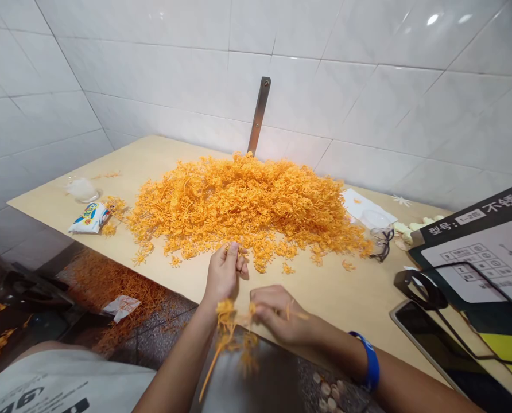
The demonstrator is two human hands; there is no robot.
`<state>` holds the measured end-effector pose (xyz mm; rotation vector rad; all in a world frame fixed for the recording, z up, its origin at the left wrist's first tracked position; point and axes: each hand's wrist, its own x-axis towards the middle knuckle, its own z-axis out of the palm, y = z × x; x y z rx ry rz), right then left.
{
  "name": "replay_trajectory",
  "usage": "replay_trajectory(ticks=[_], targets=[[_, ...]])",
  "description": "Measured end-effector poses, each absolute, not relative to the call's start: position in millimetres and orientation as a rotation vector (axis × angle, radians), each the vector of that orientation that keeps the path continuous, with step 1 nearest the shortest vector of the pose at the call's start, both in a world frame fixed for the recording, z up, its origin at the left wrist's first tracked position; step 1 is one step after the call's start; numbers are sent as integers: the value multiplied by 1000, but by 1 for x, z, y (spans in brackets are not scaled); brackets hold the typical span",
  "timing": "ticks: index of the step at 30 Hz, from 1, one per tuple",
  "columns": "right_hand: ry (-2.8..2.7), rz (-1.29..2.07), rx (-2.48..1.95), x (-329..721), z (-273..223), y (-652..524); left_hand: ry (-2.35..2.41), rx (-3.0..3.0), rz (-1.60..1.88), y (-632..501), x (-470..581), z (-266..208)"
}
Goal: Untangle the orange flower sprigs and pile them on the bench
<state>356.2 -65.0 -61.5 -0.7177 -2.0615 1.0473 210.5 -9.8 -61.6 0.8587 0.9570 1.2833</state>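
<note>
My left hand (227, 271) is closed in a pinch at the front edge of a big heap of orange, spidery plastic pieces (247, 198). A bit of orange shows at its fingertips, mostly hidden by the thumb. Nearer to me, over the table's front edge, my right hand (282, 314) has its fingers curled round orange plastic pieces. A blurred cluster of orange pieces (225, 321), with a long thin stem, hangs between my forearms; I cannot tell whether it is attached to what the right hand holds. A blue band circles my right wrist.
On the table (170, 267) stand a clear cup (81, 189) and a snack packet (89, 218) at left. At right lie eyeglasses (383, 244), white paper (365, 207), a phone (445, 344) and a printed box (484, 246). A metal bar (259, 117) rises behind the heap. Orange pieces cover the floor.
</note>
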Motion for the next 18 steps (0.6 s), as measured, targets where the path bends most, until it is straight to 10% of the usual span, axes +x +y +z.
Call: replay_trajectory(ticks=[18], targets=[[-907,1504,-798,364,-65,-38,926,1108,1227,-24,204,-60]])
